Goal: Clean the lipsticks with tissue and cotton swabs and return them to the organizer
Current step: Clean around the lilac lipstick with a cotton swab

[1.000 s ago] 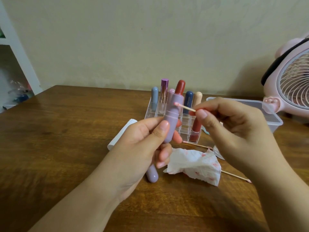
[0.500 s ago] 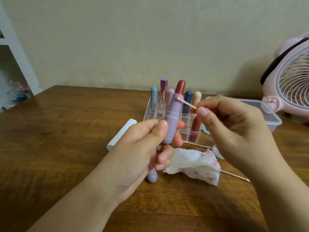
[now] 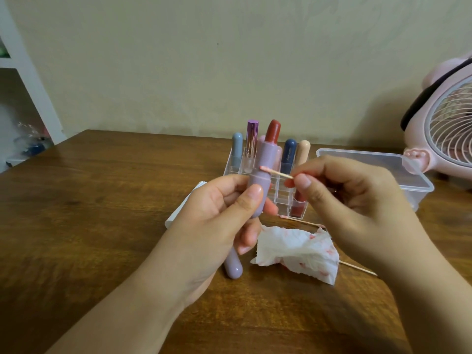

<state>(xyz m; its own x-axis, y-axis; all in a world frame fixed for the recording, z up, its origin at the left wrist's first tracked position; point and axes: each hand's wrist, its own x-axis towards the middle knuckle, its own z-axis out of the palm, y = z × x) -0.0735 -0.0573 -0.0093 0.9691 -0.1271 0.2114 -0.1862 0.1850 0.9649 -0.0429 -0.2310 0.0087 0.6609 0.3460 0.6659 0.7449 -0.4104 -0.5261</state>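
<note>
My left hand (image 3: 217,221) grips an open lilac lipstick (image 3: 263,175) upright, its red bullet extended at the top. My right hand (image 3: 350,200) pinches a cotton swab (image 3: 277,172) whose pink-stained tip touches the groove around the middle of the lilac tube. The lilac cap (image 3: 233,264) lies on the table below my left hand. A crumpled tissue (image 3: 298,251) with red stains lies between my hands. Behind stands a clear organizer (image 3: 232,164) holding several lipsticks.
Used swabs (image 3: 357,268) lie near the tissue. A clear lidded plastic box (image 3: 383,164) sits at the right, with a pink fan (image 3: 449,129) behind it. A white object (image 3: 178,213) peeks out behind my left hand. A white shelf (image 3: 23,72) stands at far left.
The swab tip has moved down from the tube's top rim to the groove around its middle. My left hand keeps the lipstick upright in about the same place.
</note>
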